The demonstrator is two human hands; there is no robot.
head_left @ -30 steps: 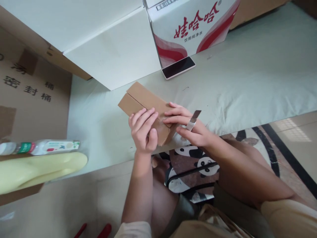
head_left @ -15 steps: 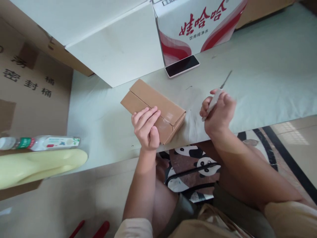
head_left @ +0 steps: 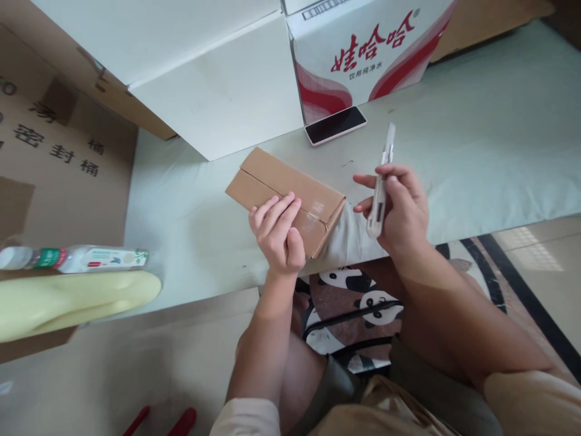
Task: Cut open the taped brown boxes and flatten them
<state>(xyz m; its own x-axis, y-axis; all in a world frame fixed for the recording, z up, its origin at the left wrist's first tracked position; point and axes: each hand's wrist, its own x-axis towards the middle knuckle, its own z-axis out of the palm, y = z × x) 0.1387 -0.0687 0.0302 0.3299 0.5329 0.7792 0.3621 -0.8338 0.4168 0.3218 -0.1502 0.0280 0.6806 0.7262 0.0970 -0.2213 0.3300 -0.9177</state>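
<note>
A small brown cardboard box (head_left: 290, 181) lies at an angle on the pale green cloth, a seam running along its top and clear tape near its right end. My left hand (head_left: 279, 233) rests on the box's near side, fingers across the top and thumb at the edge, holding it. To the right of the box, my right hand (head_left: 399, 206) grips a white utility knife (head_left: 377, 203) between thumb and fingers, above the cloth. The knife's blade end points away from me, and two fingertips stick out to its left.
Behind the box are a black-screened phone (head_left: 336, 125), a white box (head_left: 227, 91) and a red-and-white carton (head_left: 363, 54). A plastic bottle (head_left: 91, 259) and a pale yellow object (head_left: 77, 300) lie at the left. A large carton (head_left: 68, 151) stands beyond them.
The knife has turned in my right hand, so its blade end now points more directly away and its flat side shows. My left hand and the box appear slightly farther right.
</note>
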